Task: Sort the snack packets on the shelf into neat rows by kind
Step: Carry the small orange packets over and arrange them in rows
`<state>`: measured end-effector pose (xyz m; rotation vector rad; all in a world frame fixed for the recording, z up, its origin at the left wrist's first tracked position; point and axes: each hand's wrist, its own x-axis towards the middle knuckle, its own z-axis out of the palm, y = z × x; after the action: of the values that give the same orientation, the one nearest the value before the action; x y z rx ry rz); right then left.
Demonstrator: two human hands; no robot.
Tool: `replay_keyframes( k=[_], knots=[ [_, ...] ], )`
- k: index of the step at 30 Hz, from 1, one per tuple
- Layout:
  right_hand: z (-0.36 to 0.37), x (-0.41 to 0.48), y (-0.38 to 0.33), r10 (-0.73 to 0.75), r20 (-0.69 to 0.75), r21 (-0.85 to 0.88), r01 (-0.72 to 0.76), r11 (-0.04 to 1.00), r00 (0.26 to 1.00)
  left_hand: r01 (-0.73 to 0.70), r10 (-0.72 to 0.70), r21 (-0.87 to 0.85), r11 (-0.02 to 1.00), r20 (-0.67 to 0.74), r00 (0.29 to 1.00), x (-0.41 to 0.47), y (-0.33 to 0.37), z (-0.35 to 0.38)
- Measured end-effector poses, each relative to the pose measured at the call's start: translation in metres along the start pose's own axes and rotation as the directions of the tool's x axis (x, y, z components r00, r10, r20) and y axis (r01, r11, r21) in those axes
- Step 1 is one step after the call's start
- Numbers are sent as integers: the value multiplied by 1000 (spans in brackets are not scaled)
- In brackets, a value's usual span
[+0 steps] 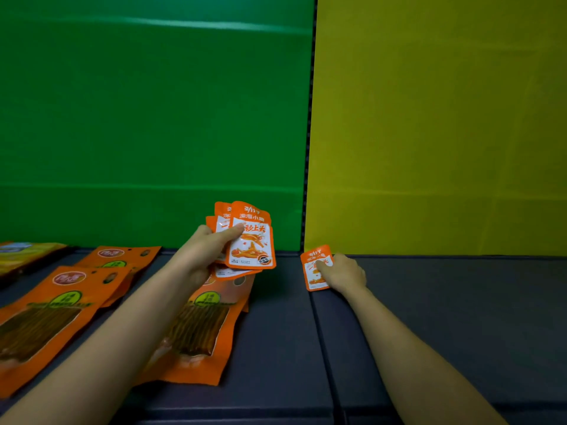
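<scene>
your left hand (205,252) is closed around a fan of small orange packets (251,240), thumb pressed across the front one, holding them up at about 12 o'clock from the large pouches. your right hand (343,273) lies flat with its fingers on a single small orange packet (313,269), pinning it to the dark shelf (460,317) rather than gripping it; it sits at the back edge, just at the foot of the yellow panel (445,118), at about 2 o'clock from the fan.

this looks like the first packet of a new row: nothing else lies on the shelf to the right of it. the whole fan in your left hand has yet to go down, so the small kind is barely started.

at 8 o'clock from the fan, the large orange pouches (196,326) lie overlapping and skewed under your left forearm, in front of the green panel (138,118); they probably need straightening. a yellowish packet (24,254) at far 9 o'clock is too cropped to judge.
</scene>
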<state>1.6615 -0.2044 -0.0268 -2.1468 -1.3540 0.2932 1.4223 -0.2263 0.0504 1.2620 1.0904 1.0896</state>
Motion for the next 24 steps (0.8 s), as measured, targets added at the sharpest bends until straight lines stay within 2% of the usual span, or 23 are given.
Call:
replay_keyframes(
  k=[5,10,12,13,15,17,20,24],
  knots=[
    [11,7,-4,-33,-108,-103,21,994,994,15,-15,12,1000,-18,1000,1,0,10],
    [7,3,-5,-37,-119,-131,21,991,992,15,-15,10,1000,-8,1000,-2,-5,20],
    [-3,-4,-10,-103,-198,-162,71,984,975,21,-21,-1,1000,-18,1000,-4,-8,22],
    [-9,-8,-14,-152,-255,-131,122,984,955,28,-28,-3,1000,-25,999,-5,-9,23],
    [-25,-20,-27,-212,-291,73,243,967,933,28,-28,-6,1000,-33,999,-8,-11,27],
    [-38,-35,-41,-274,-167,269,311,912,947,17,-17,-4,1000,-24,1000,-11,-12,32],
    [-47,-58,-53,-336,63,444,275,853,940,-13,13,-1,1000,-6,1000,-14,-13,42],
    [-54,-71,-51,-311,110,619,180,765,944,-35,36,-29,999,22,999,-18,-17,52]
  ],
)
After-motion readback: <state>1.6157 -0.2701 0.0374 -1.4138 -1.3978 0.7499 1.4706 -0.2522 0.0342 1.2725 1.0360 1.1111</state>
